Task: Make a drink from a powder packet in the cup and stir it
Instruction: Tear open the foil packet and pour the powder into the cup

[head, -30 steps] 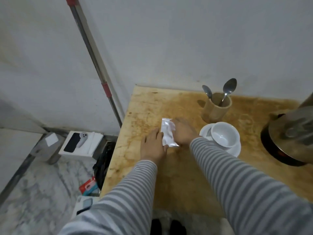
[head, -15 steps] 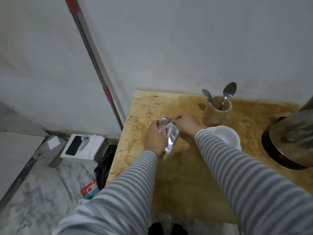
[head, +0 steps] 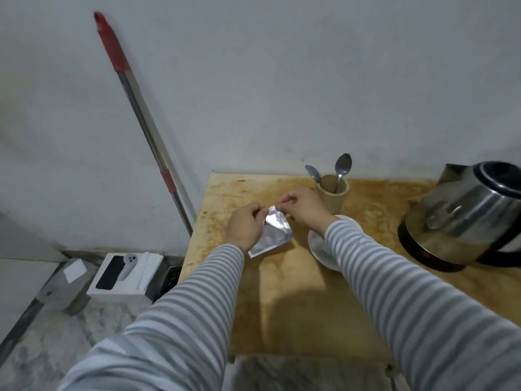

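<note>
Head view: tan holder (head: 332,193) at far edge of table (head: 296,306) holds two spoons (head: 341,165). White saucer (head: 318,246) mostly hidden by right sleeve. Silver foil packet (head: 272,235), crinkled, above table left of saucer; left hand (head: 245,225) and right hand (head: 303,206) pinch its top edge.

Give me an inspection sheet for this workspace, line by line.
Surface: wooden table, heavily stained.
Job's things: silver packet held above the table by its top edge; saucer at right, cup hidden behind the right sleeve; two spoons in a holder; kettle on its base.
Clutter: nothing seen on the table.
Grippers: left hand and right hand both pinch the packet.
Cables: nothing seen.
Surroundings: mop pole against the wall; white box on the floor.
</note>
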Demonstrator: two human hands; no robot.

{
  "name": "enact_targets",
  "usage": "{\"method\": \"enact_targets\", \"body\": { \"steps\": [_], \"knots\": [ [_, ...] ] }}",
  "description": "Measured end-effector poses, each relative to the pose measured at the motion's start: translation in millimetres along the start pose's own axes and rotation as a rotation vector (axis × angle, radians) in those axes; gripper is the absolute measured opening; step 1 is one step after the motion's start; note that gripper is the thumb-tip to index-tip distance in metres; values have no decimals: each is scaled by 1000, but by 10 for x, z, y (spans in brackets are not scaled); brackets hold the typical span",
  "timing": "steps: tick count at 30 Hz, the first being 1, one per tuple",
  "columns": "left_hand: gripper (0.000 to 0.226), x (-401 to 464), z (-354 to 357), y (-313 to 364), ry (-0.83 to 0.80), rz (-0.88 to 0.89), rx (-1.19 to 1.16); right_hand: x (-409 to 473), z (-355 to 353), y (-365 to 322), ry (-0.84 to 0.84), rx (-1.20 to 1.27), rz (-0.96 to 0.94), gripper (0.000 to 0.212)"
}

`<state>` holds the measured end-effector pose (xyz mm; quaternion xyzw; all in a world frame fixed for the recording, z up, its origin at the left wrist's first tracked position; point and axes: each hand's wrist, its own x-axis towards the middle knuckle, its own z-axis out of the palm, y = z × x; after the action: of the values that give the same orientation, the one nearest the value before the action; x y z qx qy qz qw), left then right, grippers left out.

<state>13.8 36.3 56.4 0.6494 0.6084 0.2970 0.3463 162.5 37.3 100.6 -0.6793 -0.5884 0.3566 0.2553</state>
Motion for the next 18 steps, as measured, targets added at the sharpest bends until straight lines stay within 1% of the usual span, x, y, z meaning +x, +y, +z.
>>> {"method": "enact_targets", "body": {
  "steps": [6, 9, 11, 12, 14, 18],
  "knots": [
    [21, -87, -14, 146, -14, -8, -53, -167, -85, -44, 26, 8, -13, 4],
    [23, -120, -1, 195, -26, -7, -68, -210, -116, -47, 25, -12, -31, 5],
    [28, -123, 16, 210, -45, -32, -58, -219, -127, -49, 23, -29, -44, 3],
    [32, -125, 23, 215, -50, -51, -51, -219, -127, -49, 27, -50, -58, 5],
    [37, -130, 36, 220, -43, -86, -39, -227, -125, -58, 32, -106, -91, 10],
    [41, -126, 49, 277, -16, -147, -61, -240, -118, -76, 56, -184, -143, 9]
  ]
}}
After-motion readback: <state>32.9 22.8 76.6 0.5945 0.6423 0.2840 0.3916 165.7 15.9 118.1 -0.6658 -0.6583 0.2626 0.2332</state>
